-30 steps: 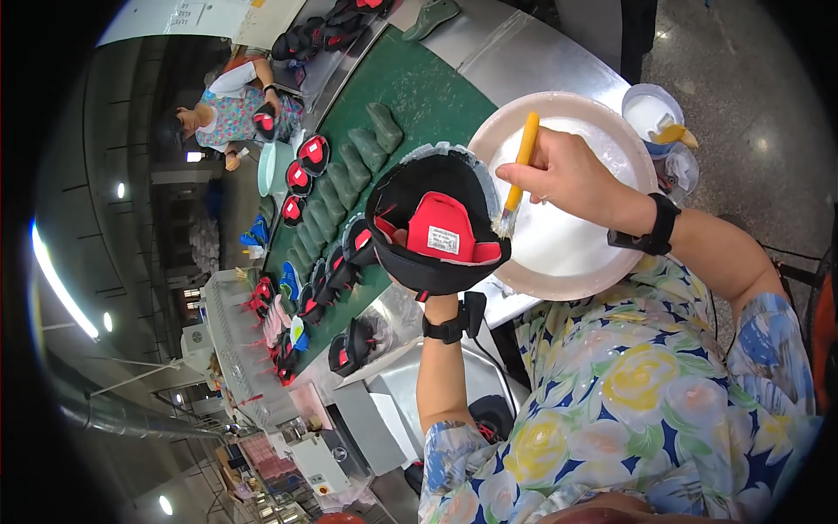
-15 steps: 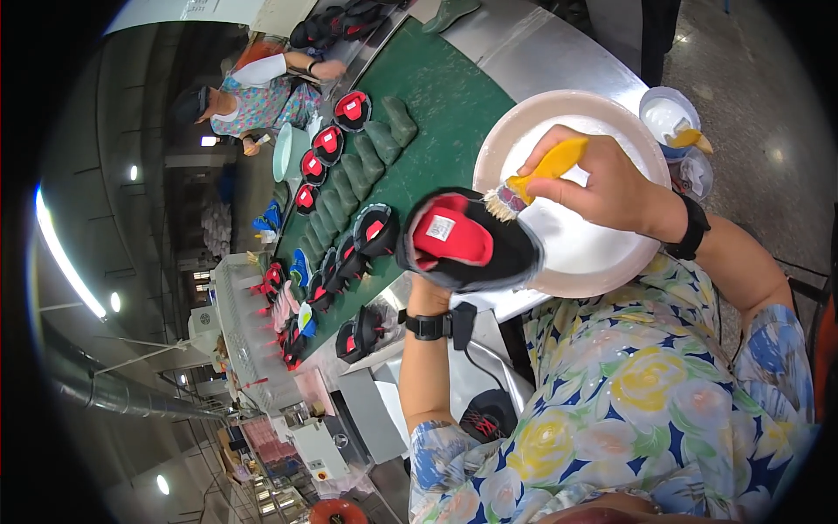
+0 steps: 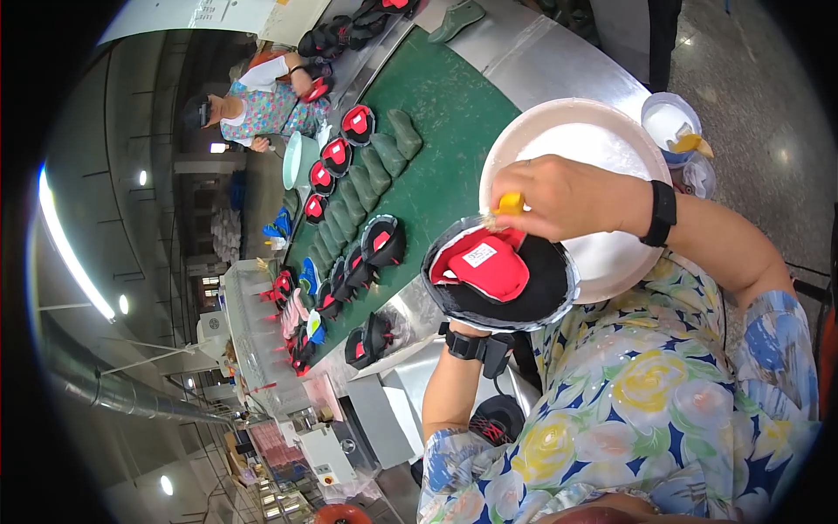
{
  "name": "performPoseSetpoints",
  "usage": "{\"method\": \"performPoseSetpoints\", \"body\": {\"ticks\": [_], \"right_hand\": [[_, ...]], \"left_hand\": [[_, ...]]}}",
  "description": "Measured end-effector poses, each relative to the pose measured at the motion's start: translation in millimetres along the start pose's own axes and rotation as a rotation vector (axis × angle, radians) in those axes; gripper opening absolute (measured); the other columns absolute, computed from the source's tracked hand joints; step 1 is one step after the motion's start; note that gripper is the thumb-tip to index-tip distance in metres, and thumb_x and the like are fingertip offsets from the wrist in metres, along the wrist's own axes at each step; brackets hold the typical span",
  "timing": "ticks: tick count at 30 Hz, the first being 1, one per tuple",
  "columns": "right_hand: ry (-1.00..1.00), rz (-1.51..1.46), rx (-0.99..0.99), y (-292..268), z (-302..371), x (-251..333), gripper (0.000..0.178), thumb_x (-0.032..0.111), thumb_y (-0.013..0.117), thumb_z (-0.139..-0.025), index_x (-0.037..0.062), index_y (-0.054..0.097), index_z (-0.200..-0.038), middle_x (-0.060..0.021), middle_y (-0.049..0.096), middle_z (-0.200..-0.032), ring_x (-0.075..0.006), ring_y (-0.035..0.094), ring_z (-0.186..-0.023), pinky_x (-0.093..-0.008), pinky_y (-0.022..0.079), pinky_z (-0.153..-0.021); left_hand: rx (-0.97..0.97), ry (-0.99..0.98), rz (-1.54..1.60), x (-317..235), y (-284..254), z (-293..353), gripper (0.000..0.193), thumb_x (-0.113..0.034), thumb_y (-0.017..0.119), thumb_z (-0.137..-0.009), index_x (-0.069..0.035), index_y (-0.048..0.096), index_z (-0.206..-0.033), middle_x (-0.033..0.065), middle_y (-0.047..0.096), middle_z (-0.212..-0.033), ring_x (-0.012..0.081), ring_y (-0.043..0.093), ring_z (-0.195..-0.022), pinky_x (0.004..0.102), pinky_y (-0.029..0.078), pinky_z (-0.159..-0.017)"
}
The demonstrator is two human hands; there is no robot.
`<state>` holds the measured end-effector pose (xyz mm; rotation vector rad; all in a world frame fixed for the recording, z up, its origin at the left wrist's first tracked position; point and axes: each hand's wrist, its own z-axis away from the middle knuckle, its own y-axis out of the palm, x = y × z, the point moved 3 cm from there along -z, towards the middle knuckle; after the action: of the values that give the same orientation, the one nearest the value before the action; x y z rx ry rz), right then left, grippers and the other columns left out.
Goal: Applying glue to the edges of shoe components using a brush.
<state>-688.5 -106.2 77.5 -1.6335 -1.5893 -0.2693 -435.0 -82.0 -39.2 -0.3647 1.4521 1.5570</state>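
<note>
In my right hand (image 3: 559, 196) is a brush with a yellow handle (image 3: 510, 203), gripped with curled fingers. Its pale bristles meet the edge of a black shoe upper (image 3: 541, 278) that has a red inner part with a white label. Whitish wet stuff shows along the upper's rim. From below, my left hand (image 3: 471, 330) holds the upper up; its fingers are hidden and only the wrist side shows. Beneath my right hand stands a pale pink basin (image 3: 504, 148) of white liquid.
A green conveyor belt (image 3: 445, 96) carries shoe uppers (image 3: 384, 240) and rows of dark green shoe lasts (image 3: 358, 188). A small bucket (image 3: 650, 113) with a yellow-handled brush stands behind the basin. Across the belt, a co-worker (image 3: 262, 105) handles a red-and-black upper beside a mint bowl (image 3: 295, 162).
My right hand has turned over and brought the brush down onto the upper's edge. The upper has moved right and lower, tilting so its rim shows. The co-worker now holds an upper.
</note>
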Motion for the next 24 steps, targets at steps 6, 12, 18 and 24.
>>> {"method": "performPoseSetpoints", "body": {"ticks": [6,12,18,24], "right_hand": [[0.254,-0.06,0.078,-17,1,-7,0.021,0.02,0.067,-0.089,0.002,0.058,-0.095,-0.0148,0.062,-0.069,-0.0324,0.064,-0.066,-0.0382,0.047,-0.061],[0.032,-0.129,-0.119,-29,-5,14,0.017,0.013,0.066,-0.09,0.001,0.054,-0.093,-0.015,0.065,-0.082,-0.0313,0.066,-0.075,-0.0374,0.049,-0.066],[0.002,-0.031,0.093,-21,-4,10,0.017,0.013,0.071,-0.087,0.0049,0.061,-0.098,-0.012,0.064,-0.088,-0.0341,0.064,-0.081,-0.0386,0.05,-0.07],[0.198,-0.118,-0.158,-13,16,31,0.019,0.018,0.072,-0.088,0.0067,0.063,-0.1,-0.0115,0.068,-0.086,-0.0306,0.068,-0.077,-0.0349,0.052,-0.07]], "left_hand": [[-0.035,0.107,-0.198,-11,-35,2,0.042,-0.024,0.042,-0.106,-0.013,0.035,-0.145,0.0083,0.044,-0.144,0.0196,0.046,-0.131,0.0311,0.042,-0.107],[-0.103,0.216,-0.383,-25,-73,18,0.046,-0.024,0.048,-0.103,-0.012,0.035,-0.145,0.0092,0.044,-0.145,0.0209,0.047,-0.131,0.033,0.042,-0.108],[-0.165,0.316,-0.579,-19,-110,33,0.05,-0.024,0.053,-0.101,-0.011,0.035,-0.146,0.01,0.044,-0.146,0.0222,0.048,-0.131,0.0349,0.043,-0.108],[-0.325,0.401,-0.745,-38,-155,23,0.055,-0.023,0.058,-0.098,-0.01,0.035,-0.146,0.0109,0.044,-0.146,0.0234,0.048,-0.131,0.0367,0.043,-0.108]]}}
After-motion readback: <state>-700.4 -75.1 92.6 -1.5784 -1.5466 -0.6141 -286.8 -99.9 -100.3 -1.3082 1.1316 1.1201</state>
